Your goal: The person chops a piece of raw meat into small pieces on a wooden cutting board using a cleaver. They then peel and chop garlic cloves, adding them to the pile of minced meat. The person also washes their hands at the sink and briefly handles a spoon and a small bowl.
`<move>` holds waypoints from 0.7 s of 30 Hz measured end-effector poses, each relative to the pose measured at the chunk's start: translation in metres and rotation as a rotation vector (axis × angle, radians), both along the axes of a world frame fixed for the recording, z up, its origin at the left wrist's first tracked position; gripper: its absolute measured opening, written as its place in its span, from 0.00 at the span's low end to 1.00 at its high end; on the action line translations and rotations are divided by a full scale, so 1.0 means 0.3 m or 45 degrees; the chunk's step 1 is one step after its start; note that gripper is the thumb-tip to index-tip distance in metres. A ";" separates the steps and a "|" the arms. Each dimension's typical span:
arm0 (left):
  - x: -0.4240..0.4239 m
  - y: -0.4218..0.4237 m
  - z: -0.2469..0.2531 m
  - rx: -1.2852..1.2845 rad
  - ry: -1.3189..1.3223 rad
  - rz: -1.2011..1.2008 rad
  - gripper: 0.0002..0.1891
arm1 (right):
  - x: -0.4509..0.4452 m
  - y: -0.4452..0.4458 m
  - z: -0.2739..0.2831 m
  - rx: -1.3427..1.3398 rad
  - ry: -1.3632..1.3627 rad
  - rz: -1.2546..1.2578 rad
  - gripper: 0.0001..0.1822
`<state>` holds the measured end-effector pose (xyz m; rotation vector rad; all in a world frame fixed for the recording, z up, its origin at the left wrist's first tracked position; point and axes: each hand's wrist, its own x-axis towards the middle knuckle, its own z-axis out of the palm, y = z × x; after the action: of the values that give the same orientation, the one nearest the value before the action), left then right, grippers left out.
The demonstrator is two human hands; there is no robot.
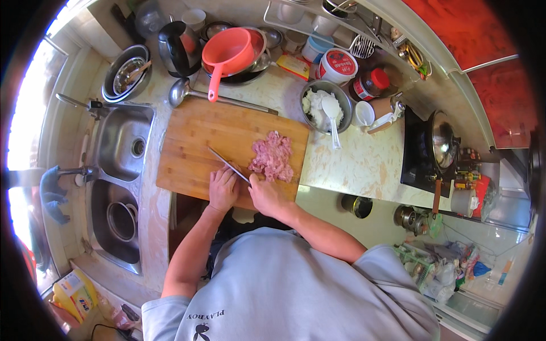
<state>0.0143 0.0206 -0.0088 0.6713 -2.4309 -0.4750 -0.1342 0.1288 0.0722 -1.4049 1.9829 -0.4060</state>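
My right hand (pixel 268 197) grips the handle of a kitchen knife (pixel 228 163), whose blade is seen nearly edge-on over a bamboo cutting board (pixel 192 132). Beside the blade, my left hand (pixel 223 187) rests near the board's front edge with its fingers bent and close together. A small brownish bit shows at the blade by these fingertips; whatever lies beneath them is hidden. To the right of the knife, a heap of chopped pink raw meat (pixel 273 157) lies on the board.
A metal ladle (pixel 181 91) lies along the board's back edge. Behind it is a red plastic dipper (pixel 226 51). A metal bowl (pixel 305 102) holds white food and a spoon. The double sink (pixel 121 145) is left; a lidded wok (pixel 443 140) stands on the stove right.
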 end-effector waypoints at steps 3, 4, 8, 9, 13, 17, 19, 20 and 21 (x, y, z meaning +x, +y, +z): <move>-0.008 0.005 0.018 0.011 0.079 0.004 0.07 | -0.035 -0.012 0.013 -0.108 0.102 -0.157 0.11; -0.005 0.006 0.013 0.031 0.087 0.011 0.07 | -0.050 -0.002 0.017 -0.137 0.145 -0.235 0.12; -0.001 0.006 0.003 0.093 0.122 0.010 0.07 | -0.044 0.054 0.083 0.002 0.071 -0.015 0.13; -0.005 0.001 0.001 0.075 0.096 0.009 0.07 | -0.032 0.079 0.099 0.037 0.047 0.003 0.12; 0.003 0.009 0.005 0.020 0.037 -0.004 0.08 | -0.009 0.143 0.096 0.155 0.008 0.019 0.12; 0.000 0.008 0.009 0.026 0.024 -0.009 0.08 | -0.011 0.029 0.065 0.098 -0.103 0.034 0.13; -0.006 0.007 0.023 0.092 0.033 -0.087 0.07 | -0.055 -0.049 0.016 0.065 -0.078 0.071 0.14; -0.002 0.001 0.032 0.117 0.035 -0.115 0.07 | -0.094 -0.079 0.017 0.080 -0.086 0.074 0.15; 0.009 0.003 0.042 0.104 0.021 -0.143 0.07 | -0.114 -0.078 0.016 0.104 -0.098 0.065 0.16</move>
<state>0.0172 0.0215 0.0038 0.5637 -2.4538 -0.6250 -0.1684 0.1055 0.0769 -1.3655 1.8768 -0.3468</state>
